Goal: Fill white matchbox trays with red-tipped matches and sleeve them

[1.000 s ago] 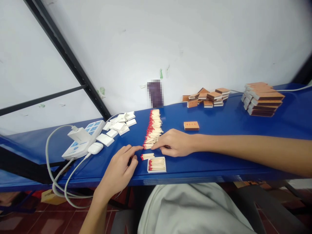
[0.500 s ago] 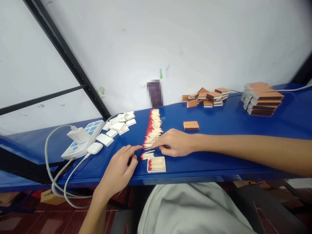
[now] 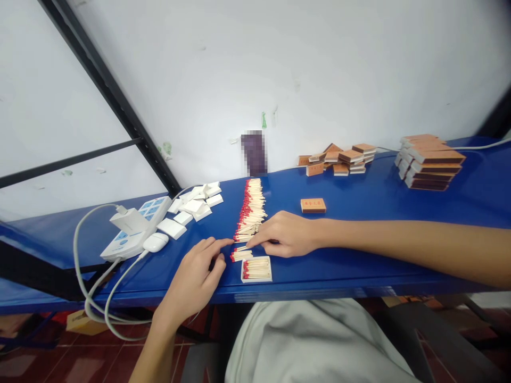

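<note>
A long row of red-headed matches (image 3: pixel 250 213) lies on the blue table, heads to the left. My left hand (image 3: pixel 202 271) is open to the left of the row, its index fingertip at the match heads and its thumb apart. From the right, my right hand (image 3: pixel 285 234) reaches in, open, with the index fingertip on the near end of the row and the other fingers loosely bent. Just below the fingertips is a small separate group of matches (image 3: pixel 242 255). A white matchbox tray (image 3: pixel 270 272) holding several matches sits closest to me.
One closed matchbox (image 3: pixel 313 206) lies beyond my right forearm. Matchbox sleeves (image 3: pixel 339 159) are heaped by the wall, with stacked matchboxes (image 3: pixel 431 162) at far right. White trays (image 3: pixel 194 205) are piled at left, beside a power strip (image 3: pixel 131 234) with cables.
My right index fingertip has shifted slightly towards me, down onto the small group of matches. My left hand and the tray stay where they were.
</note>
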